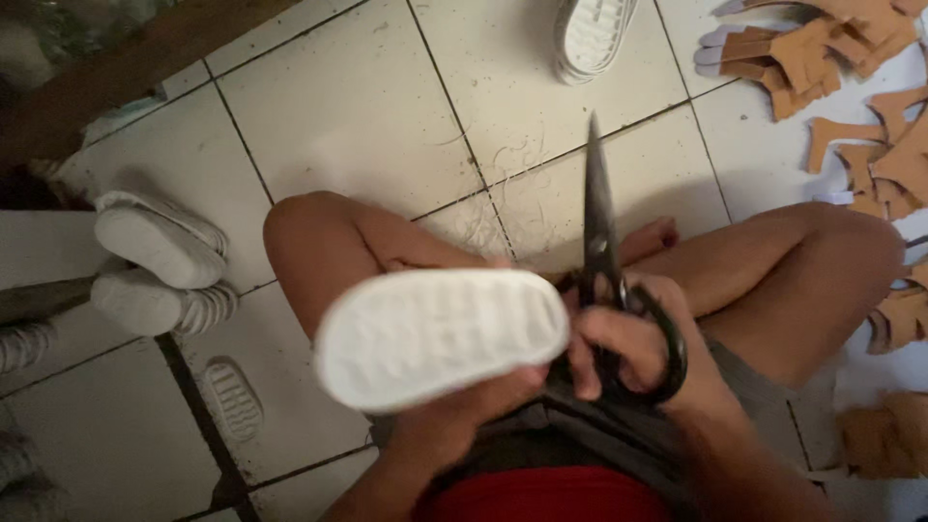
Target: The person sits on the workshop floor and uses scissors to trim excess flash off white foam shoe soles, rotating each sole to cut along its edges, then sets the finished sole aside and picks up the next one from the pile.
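My left hand (pixel 474 406) holds a white shoe sole (pixel 440 333) from beneath, its textured underside turned up at me. Right beside it, my right hand (pixel 633 348) grips the black handles of a pair of scissors (pixel 599 232), fingers through the loops. The shut blades point up and away over my crossed legs. The sole's right end nearly touches the scissor handles.
I sit cross-legged on white floor tiles. Two white soles (pixel 155 266) lie stacked at the left, another sole (pixel 230 396) lies flat on the floor, and one more (pixel 590 34) at the top. Several tan cut leather pieces (pixel 870 106) are scattered at the right.
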Demonstrator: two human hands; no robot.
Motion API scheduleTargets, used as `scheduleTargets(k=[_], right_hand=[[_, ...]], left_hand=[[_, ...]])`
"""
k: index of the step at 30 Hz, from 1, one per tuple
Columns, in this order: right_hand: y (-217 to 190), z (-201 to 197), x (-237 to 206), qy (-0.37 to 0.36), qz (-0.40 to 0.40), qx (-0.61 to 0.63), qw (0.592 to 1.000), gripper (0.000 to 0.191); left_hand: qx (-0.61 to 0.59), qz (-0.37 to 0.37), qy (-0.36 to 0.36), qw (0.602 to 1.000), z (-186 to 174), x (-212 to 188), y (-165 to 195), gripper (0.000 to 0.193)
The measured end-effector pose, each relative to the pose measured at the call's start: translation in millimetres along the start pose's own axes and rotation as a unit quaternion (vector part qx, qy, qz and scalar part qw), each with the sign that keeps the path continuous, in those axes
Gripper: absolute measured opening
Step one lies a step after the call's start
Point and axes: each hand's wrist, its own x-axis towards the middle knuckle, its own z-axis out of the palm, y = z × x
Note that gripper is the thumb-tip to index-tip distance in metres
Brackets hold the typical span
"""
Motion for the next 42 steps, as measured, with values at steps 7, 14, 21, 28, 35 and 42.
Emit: scheduleTargets(k=[7, 14, 21, 28, 35, 42], right_hand=[[-1.2, -22.8, -32.6, 0.030, -0.177, -0.422, 0.888, 0.066], [-5.6, -30.4, -44.1, 0.006, -0.340, -0.607, 0.718, 0.041], [-12.5, -20.0, -43.3, 0.080, -0.168, -0.535, 0.824, 0.050], [0.0, -26.2, -36.8, 0.047, -0.211, -0.565, 0.797, 0.053], [-0.4, -28.4, -35.5, 0.068, -0.105, -0.574, 0.809, 0.048], [-10.0, -16.2, -28.8, -0.004, -0.244, -0.565, 0.788, 0.044]], left_hand=[[0.098, 0.078, 0.058, 0.990, -24.3, -9.5, 43.4, 0.071], [0.006, 0.080, 0.060, 0.995, 0.1, 1.4, 32.1, 0.092], [-0.615, -0.218, -0.133, 0.746, -38.8, 3.1, 31.8, 0.050], [-0.140, 0.021, -0.105, 0.984, -26.1, -3.7, 24.4, 0.063], [0.163, 0.094, 0.013, 0.982, -20.1, -2.0, 46.1, 0.064], [0.046, -0.044, -0.014, 0.998, -21.2, 5.6, 55.9, 0.059]])
